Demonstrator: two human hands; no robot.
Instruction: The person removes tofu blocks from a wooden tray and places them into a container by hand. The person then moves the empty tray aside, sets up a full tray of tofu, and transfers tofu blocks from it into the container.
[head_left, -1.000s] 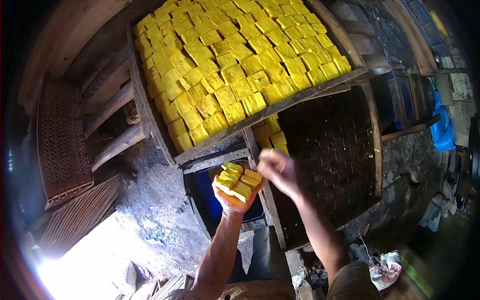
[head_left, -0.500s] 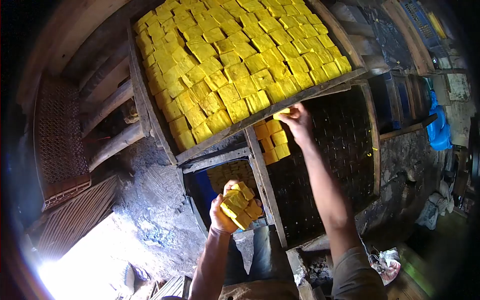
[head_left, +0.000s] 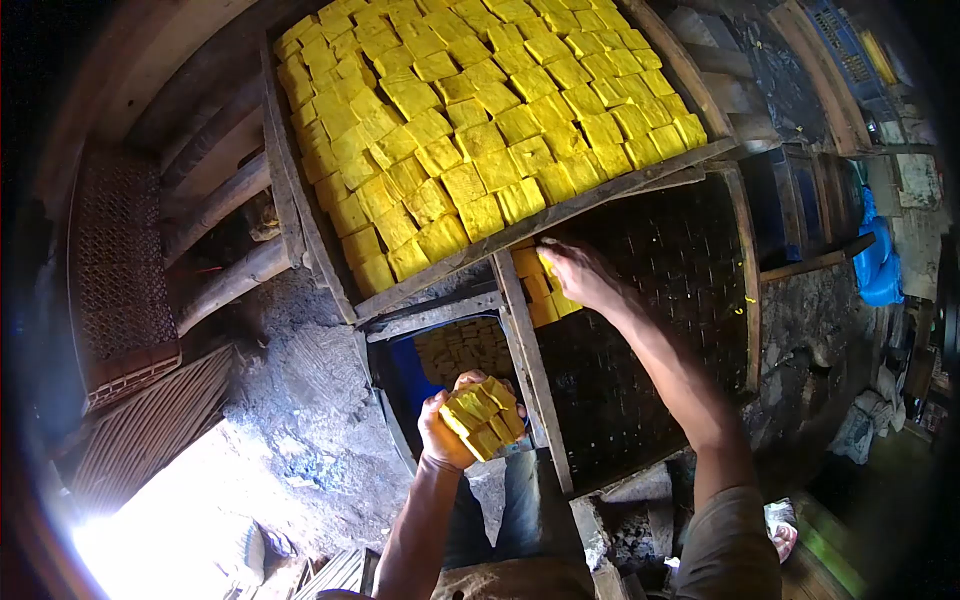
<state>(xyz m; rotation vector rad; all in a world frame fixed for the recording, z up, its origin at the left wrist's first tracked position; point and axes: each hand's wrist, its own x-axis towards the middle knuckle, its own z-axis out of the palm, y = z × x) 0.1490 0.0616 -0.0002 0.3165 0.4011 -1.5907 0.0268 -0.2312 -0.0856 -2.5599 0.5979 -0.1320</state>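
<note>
My left hand is curled around a stack of several yellow tofu blocks, palm up near my body. My right hand reaches forward to a dark woven tray. Its fingers are pinched on a tofu block at the edge of a small group of yellow tofu blocks in the tray's left corner. The hand partly hides that block. Above lies a wooden-framed tray packed with rows of yellow tofu blocks.
Below the frames, at left, a blue-lined container holds many pale yellow pieces. A brown perforated crate stands at far left by wooden poles. A blue plastic bag hangs at right.
My right hand has moved slightly left and down, bringing its block from above the group into the tray's corner. My left hand still holds its stack, turned slightly.
</note>
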